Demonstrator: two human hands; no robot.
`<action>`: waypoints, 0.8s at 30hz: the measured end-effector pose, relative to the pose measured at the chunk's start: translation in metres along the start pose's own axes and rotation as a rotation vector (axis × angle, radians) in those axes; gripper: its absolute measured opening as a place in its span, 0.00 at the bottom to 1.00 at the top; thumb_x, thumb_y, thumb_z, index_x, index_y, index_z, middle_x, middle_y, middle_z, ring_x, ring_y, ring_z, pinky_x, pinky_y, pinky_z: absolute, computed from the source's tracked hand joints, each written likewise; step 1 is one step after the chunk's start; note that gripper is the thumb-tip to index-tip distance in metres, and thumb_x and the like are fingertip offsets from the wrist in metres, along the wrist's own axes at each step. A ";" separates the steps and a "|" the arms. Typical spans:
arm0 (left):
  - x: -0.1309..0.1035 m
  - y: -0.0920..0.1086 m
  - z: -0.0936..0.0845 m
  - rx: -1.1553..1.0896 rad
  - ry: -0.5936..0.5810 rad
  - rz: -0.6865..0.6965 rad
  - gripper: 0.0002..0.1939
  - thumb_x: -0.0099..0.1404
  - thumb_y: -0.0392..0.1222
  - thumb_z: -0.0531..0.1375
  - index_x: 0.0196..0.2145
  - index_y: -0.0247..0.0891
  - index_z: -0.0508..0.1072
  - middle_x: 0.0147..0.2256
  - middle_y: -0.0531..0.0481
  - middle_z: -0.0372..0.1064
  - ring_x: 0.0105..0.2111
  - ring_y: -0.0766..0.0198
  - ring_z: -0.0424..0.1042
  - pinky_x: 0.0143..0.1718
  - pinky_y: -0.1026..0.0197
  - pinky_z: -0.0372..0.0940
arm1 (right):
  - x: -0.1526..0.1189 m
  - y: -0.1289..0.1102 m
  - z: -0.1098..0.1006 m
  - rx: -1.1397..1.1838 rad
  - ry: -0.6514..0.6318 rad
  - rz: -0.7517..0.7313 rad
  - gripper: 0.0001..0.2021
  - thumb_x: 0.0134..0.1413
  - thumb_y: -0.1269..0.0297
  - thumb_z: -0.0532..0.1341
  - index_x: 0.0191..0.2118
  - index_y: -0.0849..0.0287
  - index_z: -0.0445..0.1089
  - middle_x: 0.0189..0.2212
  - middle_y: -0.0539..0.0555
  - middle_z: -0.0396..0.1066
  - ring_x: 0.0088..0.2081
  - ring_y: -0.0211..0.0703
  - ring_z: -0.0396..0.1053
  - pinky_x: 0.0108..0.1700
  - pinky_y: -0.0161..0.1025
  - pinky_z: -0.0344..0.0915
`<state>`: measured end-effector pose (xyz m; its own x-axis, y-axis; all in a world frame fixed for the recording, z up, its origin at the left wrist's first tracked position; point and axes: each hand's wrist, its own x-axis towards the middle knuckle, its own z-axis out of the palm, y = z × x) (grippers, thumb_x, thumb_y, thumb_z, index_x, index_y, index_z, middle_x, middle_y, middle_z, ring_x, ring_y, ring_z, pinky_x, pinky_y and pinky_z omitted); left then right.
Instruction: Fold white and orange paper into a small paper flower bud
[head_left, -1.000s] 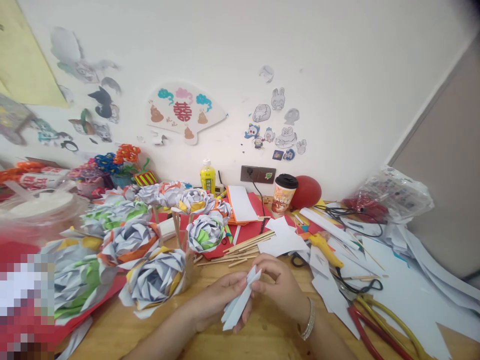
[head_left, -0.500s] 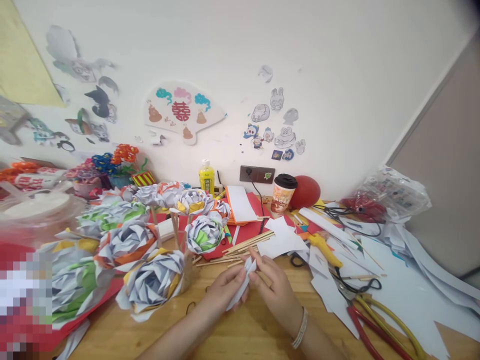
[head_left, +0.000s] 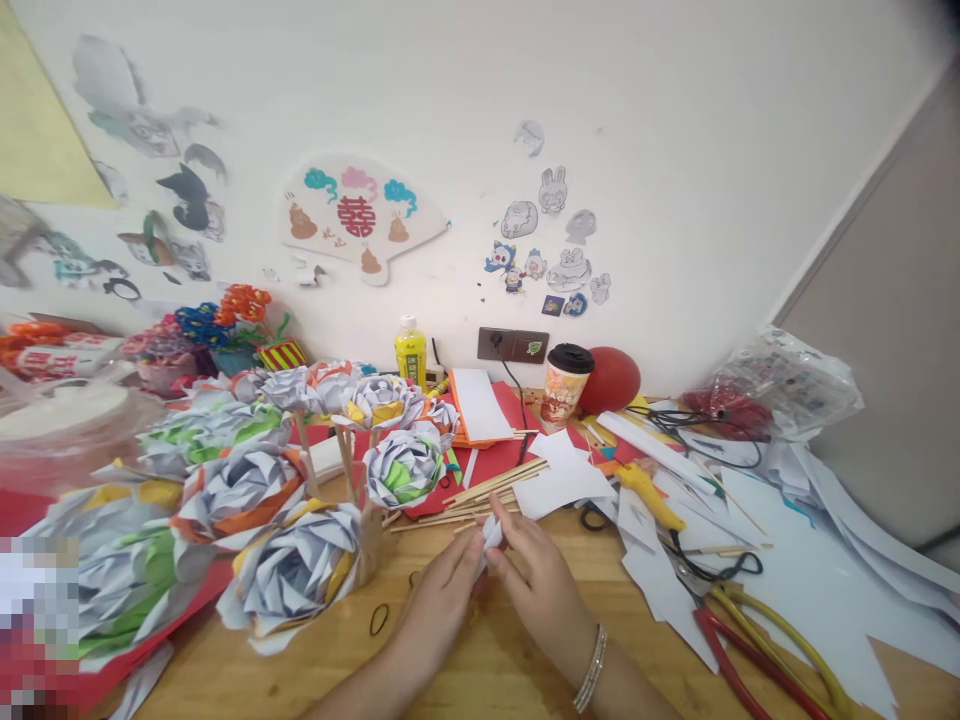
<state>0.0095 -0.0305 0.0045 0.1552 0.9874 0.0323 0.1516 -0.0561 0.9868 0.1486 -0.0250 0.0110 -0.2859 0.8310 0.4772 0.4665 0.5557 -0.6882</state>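
A small folded piece of white paper (head_left: 491,533) is pinched between my two hands above the wooden table. My left hand (head_left: 448,580) grips it from the left, thumb on top. From the right, the fingers of my right hand (head_left: 534,565) close on the paper's upper part; a beaded bracelet circles that wrist. Much of the paper is hidden behind the fingers. Just beyond my hands lie thin wooden sticks (head_left: 499,487) and a white paper sheet (head_left: 562,478). A paper flower with green petals (head_left: 405,468) stands to the left of the sticks.
Large folded paper flowers (head_left: 292,565) crowd the left side. Yellow-and-red-handled scissors (head_left: 750,650), a yellow glue gun (head_left: 649,497) and paper scraps lie at right. A lidded cup (head_left: 564,388), red balloon (head_left: 613,380) and yellow bottle (head_left: 410,352) stand near the wall.
My hands have drawn closer around the paper, so less of it shows. The left hand has shifted slightly right and down. The camera view has moved a little.
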 end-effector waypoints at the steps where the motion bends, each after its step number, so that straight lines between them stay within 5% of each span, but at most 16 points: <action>1: -0.001 0.000 -0.001 0.101 0.013 0.046 0.19 0.64 0.52 0.46 0.42 0.40 0.69 0.40 0.47 0.71 0.43 0.61 0.67 0.45 0.62 0.59 | 0.000 0.000 0.001 0.023 0.010 0.024 0.23 0.58 0.66 0.51 0.59 0.53 0.52 0.41 0.56 0.70 0.43 0.46 0.66 0.45 0.42 0.64; 6: -0.006 0.009 -0.004 0.507 -0.041 0.127 0.21 0.66 0.50 0.41 0.50 0.43 0.65 0.42 0.48 0.72 0.38 0.60 0.71 0.40 0.61 0.63 | 0.001 -0.003 -0.002 0.247 0.027 0.184 0.20 0.56 0.62 0.53 0.55 0.55 0.60 0.42 0.57 0.70 0.47 0.47 0.65 0.50 0.45 0.60; 13: -0.001 0.010 -0.007 0.685 -0.074 0.157 0.20 0.66 0.46 0.42 0.50 0.41 0.65 0.47 0.47 0.69 0.44 0.59 0.70 0.43 0.61 0.63 | 0.011 -0.004 -0.013 0.738 0.017 0.390 0.16 0.49 0.54 0.60 0.39 0.60 0.71 0.36 0.57 0.74 0.41 0.47 0.70 0.46 0.44 0.64; 24: 0.001 0.009 -0.006 0.549 -0.107 0.173 0.19 0.65 0.47 0.44 0.52 0.44 0.63 0.50 0.49 0.67 0.48 0.61 0.67 0.48 0.59 0.61 | 0.009 -0.003 -0.012 0.522 0.145 0.307 0.07 0.50 0.63 0.59 0.31 0.60 0.72 0.30 0.54 0.73 0.33 0.43 0.70 0.38 0.38 0.66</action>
<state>0.0052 -0.0294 0.0146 0.3162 0.9382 0.1411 0.5948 -0.3119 0.7409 0.1547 -0.0192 0.0235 -0.0704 0.9632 0.2593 0.0280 0.2617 -0.9647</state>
